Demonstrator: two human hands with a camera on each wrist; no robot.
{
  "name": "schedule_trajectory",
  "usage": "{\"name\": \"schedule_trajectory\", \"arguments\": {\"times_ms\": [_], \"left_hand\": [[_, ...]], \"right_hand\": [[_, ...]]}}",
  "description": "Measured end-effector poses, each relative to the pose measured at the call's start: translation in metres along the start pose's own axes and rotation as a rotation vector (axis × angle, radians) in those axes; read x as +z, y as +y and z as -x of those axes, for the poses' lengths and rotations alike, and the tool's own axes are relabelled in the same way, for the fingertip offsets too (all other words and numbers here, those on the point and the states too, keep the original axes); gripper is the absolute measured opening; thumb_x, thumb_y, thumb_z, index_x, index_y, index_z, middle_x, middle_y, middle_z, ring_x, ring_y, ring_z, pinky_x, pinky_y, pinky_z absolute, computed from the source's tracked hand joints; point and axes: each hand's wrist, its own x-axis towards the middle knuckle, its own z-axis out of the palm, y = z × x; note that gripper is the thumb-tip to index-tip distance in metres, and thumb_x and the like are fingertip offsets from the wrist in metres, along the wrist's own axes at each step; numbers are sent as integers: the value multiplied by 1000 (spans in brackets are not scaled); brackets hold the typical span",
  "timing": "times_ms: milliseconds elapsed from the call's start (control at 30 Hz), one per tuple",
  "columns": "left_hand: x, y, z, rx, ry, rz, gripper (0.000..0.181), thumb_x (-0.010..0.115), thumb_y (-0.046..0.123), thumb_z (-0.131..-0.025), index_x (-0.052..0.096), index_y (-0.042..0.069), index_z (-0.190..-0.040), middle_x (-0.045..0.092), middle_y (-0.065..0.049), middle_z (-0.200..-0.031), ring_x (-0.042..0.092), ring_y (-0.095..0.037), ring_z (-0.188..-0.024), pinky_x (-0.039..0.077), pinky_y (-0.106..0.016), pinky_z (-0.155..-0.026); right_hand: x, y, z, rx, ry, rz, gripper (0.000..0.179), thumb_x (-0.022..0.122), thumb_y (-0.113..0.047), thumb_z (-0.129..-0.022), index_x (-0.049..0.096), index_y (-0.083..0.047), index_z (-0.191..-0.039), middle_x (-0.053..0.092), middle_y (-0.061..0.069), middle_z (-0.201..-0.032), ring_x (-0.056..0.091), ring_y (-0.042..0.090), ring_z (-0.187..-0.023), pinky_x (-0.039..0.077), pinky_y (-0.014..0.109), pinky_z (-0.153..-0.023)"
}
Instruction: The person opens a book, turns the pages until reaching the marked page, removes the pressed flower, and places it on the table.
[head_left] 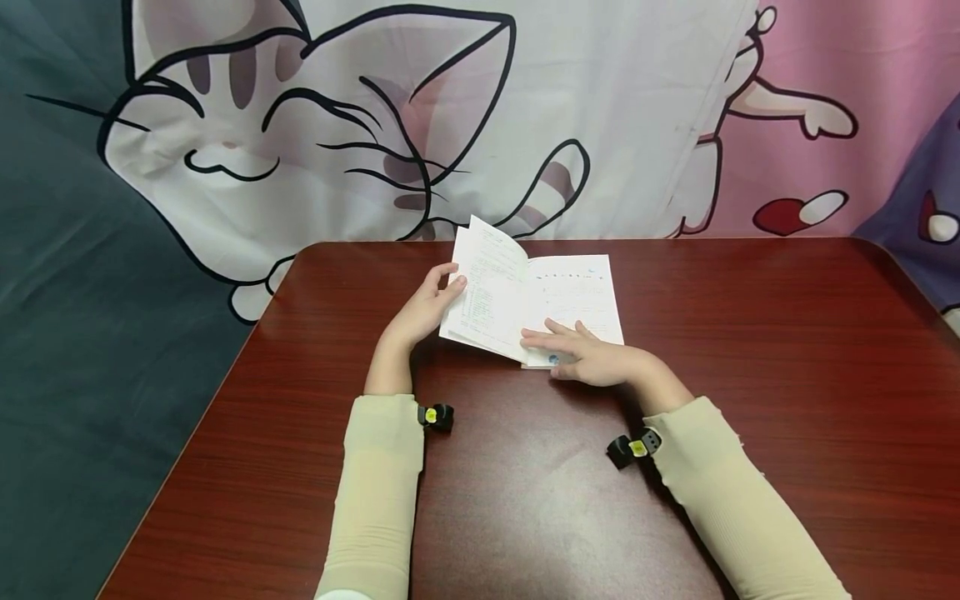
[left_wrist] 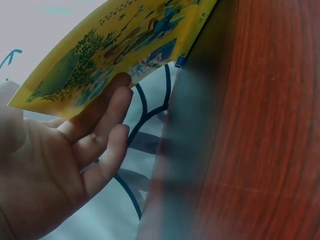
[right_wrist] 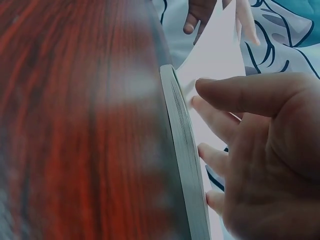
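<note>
A book (head_left: 573, 292) lies open near the far edge of the table, its left part lifted at a slant. My left hand (head_left: 422, 310) pinches that raised part at its outer edge, thumb on the page side and fingers behind. From the left wrist view, the fingers lie against a yellow illustrated cover (left_wrist: 115, 55). Spread over the lower right page is my right hand (head_left: 592, 357), its fingertips touching the paper. The right wrist view shows the thick page block (right_wrist: 185, 150) edge-on beneath those fingers.
The reddish-brown wooden table (head_left: 517, 500) carries the book and both forearms. Behind its far edge hangs a curtain (head_left: 622, 108) printed with cartoon cats. Each wrist wears a small black camera, one on the left (head_left: 438, 417) and one on the right (head_left: 621, 451).
</note>
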Motion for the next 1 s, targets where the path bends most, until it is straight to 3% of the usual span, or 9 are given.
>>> {"name": "schedule_trajectory", "arguments": {"times_ms": [167,300,467,533,633,733,1000], "left_hand": [[-1,-1,1,-6,-11,35,65,51,26,-96,13,18,-147,60,-20,-104,64,-21,-80,50,-30,-68],[-2,-1,2,27,-17,63,69,52,15,-95,9,21,-149,61,-23,-104,65,-21,-76,51,-31,-68],[-2,-1,2,63,-20,66,63,51,7,-94,21,22,-147,62,-20,-97,65,-20,-72,52,-33,-63],[-3,-2,2,77,-8,16,57,51,8,-93,30,19,-145,61,-12,-84,60,-14,-64,49,-28,-60],[-4,0,4,98,7,-59,47,52,8,-92,42,11,-138,46,-1,-65,43,-8,-52,38,-23,-53],[-4,8,10,114,25,-117,40,52,7,-91,49,5,-131,31,1,-59,27,-9,-49,27,-24,-50],[-5,-7,1,103,50,-152,33,53,13,-91,56,15,-124,33,-1,-63,27,-13,-52,25,-26,-50]], "right_hand": [[1,0,0,3,1,-5,58,55,-6,-88,36,-10,-143,26,8,-150,4,35,-138,-8,60,-102],[1,0,0,4,-1,-12,58,55,-6,-89,36,-10,-143,26,8,-150,4,35,-138,-9,60,-102],[0,1,0,13,1,-11,57,55,-7,-89,36,-11,-143,26,7,-150,4,35,-139,-8,60,-102],[0,2,0,16,3,-14,57,54,-7,-89,37,-12,-143,26,7,-150,4,34,-139,-8,60,-103],[-2,2,0,26,7,-25,55,53,-7,-90,37,-12,-143,27,9,-149,5,34,-139,-8,58,-104],[-4,3,1,32,10,-50,54,51,-6,-91,37,-11,-143,27,12,-149,6,33,-139,-8,55,-105],[-16,8,12,18,61,-95,53,53,-5,-92,36,-4,-142,28,18,-147,7,37,-138,-4,55,-106]]}}
